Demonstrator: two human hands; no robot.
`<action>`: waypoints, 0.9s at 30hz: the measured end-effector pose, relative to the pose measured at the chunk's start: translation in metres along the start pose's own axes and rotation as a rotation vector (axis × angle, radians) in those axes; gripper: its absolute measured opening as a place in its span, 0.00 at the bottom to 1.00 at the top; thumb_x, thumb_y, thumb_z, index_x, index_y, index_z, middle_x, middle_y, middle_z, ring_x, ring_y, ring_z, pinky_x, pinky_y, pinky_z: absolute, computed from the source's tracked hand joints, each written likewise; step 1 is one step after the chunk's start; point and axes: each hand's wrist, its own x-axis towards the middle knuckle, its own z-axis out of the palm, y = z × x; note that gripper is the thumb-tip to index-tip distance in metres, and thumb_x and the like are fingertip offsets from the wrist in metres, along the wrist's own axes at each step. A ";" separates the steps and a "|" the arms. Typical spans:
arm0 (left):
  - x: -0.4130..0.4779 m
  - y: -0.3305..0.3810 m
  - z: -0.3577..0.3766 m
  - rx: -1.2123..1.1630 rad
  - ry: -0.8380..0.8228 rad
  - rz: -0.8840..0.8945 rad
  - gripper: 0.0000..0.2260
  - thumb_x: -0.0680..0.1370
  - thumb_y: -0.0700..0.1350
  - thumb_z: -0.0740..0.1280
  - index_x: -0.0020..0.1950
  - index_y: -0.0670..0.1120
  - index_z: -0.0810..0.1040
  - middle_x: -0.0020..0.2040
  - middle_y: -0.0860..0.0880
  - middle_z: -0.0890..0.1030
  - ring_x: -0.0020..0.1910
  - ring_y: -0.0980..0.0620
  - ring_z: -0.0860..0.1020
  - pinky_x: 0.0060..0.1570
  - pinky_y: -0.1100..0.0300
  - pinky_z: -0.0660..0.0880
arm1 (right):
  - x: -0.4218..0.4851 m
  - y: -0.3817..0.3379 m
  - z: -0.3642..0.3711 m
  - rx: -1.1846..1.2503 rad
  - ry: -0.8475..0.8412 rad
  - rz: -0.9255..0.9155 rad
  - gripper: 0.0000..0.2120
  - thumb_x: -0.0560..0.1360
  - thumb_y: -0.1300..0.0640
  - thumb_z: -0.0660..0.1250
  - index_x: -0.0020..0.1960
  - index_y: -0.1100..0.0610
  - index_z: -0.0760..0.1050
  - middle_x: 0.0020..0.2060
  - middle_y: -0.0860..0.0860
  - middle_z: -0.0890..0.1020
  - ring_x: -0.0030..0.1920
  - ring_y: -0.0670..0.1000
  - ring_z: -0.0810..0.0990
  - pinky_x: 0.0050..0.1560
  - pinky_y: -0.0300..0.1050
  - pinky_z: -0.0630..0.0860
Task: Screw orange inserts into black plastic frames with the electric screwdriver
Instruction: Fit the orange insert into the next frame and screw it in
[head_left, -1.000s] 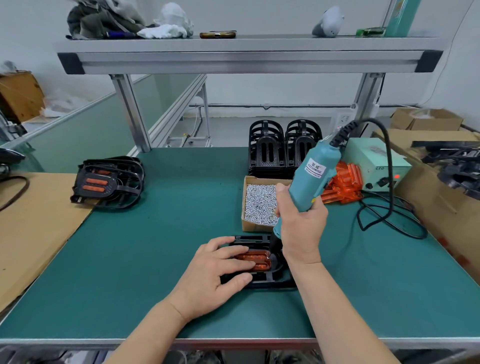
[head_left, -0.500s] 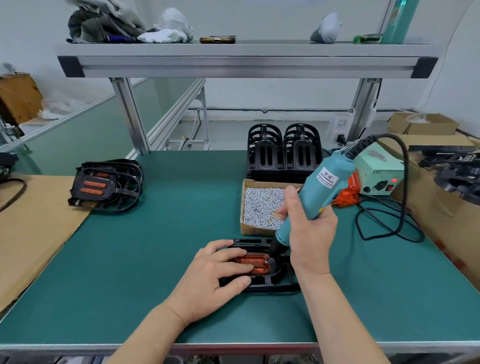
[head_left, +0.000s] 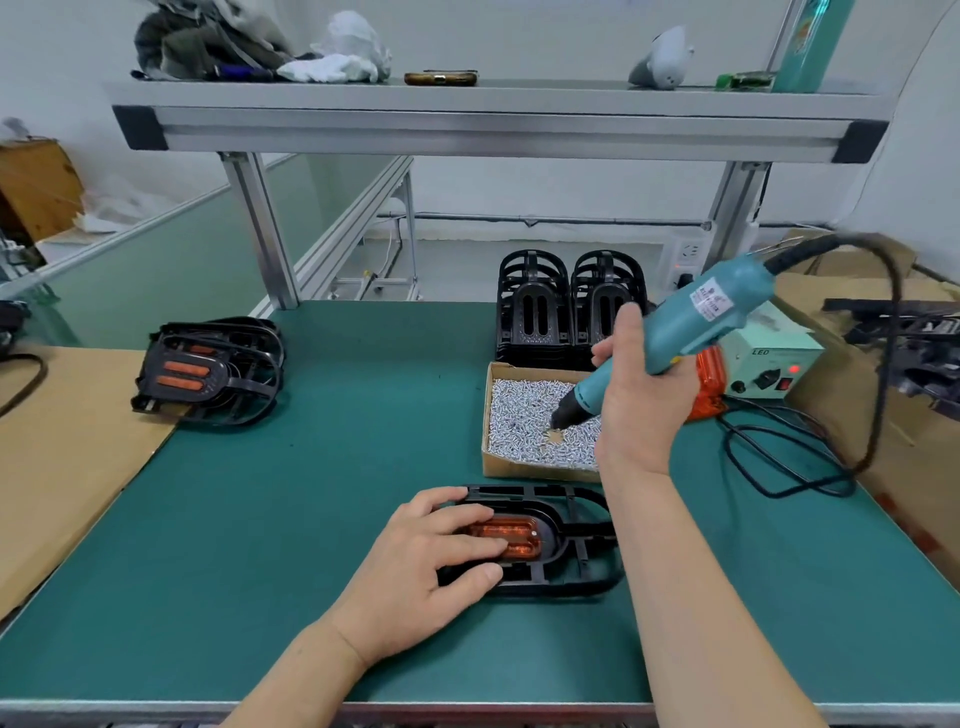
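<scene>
Item 1. Right hand: my fingers and thumb are wrapped round the teal plastic electric screwdriver. It is tilted, cable end up and to the right, with its black tip down among the screws.

Item 2. Shallow brown cardboard box of small silver screws: right of the bench's centre, just beyond the frame in work.

Item 3. Left hand: fingers laid flat and pressing on the translucent orange oval insert, thumb against the frame's near side.

Item 4. Black open-ribbed plastic frame: lying flat near the middle of the front edge of the green-matted bench, with the orange insert seated in it.

Item 5. Two upright stacks of empty black frames: toward the back edge, touching the far side of the screw box.

Item 6. Pile of black frames with orange inserts fitted: near the left edge, partly on a brown cardboard sheet.

Item 7. Loose orange inserts: heaped behind my right hand, mostly hidden.

Item 8. Pale green power box, red lamp lit: near the right edge, with the black cable looped on the mat in front of it.
</scene>
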 end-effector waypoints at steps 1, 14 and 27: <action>0.000 0.000 0.000 0.001 0.004 0.000 0.14 0.78 0.62 0.64 0.59 0.62 0.83 0.65 0.63 0.77 0.73 0.55 0.65 0.69 0.48 0.68 | 0.000 0.007 -0.001 -0.032 0.004 0.014 0.21 0.68 0.40 0.73 0.46 0.58 0.76 0.31 0.48 0.82 0.35 0.46 0.81 0.41 0.41 0.78; -0.002 0.002 -0.002 0.027 0.032 0.032 0.16 0.79 0.63 0.62 0.62 0.60 0.82 0.67 0.61 0.76 0.73 0.58 0.65 0.71 0.54 0.66 | -0.001 0.024 -0.010 -0.076 0.054 0.022 0.20 0.69 0.39 0.73 0.45 0.55 0.76 0.31 0.48 0.83 0.35 0.46 0.82 0.42 0.40 0.79; 0.005 0.013 -0.001 -0.279 0.379 -0.237 0.13 0.75 0.41 0.74 0.59 0.48 0.82 0.49 0.55 0.83 0.47 0.54 0.82 0.53 0.64 0.76 | -0.039 -0.014 -0.003 0.197 0.113 0.210 0.12 0.79 0.48 0.71 0.49 0.55 0.73 0.29 0.47 0.80 0.35 0.48 0.77 0.47 0.46 0.76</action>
